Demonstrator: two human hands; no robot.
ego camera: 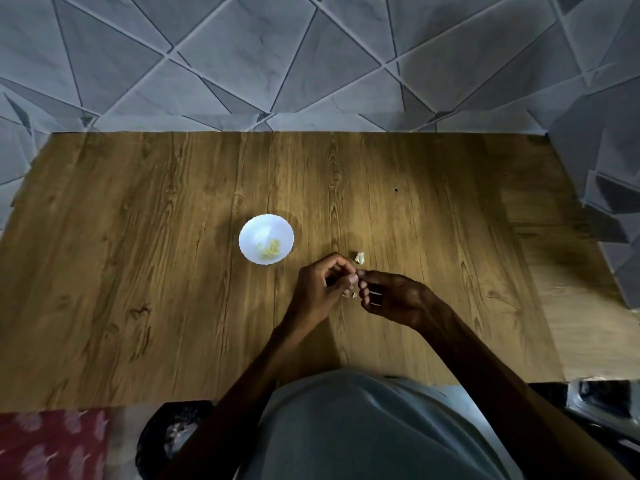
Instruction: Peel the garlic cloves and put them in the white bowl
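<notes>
Cradling peeled cloves [270,250], white bowl [252,231]

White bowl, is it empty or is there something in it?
Not empty. The white bowl holds a small pale-yellow pile, likely peeled garlic, near its front right; the rest of its inside is bare.

A wood-grain table [173,271] carries a white bowl [252,226] standing a little left of its middle. To the bowl's right, apart from it, one pale garlic clove [360,258] lies on the bare wood.
</notes>
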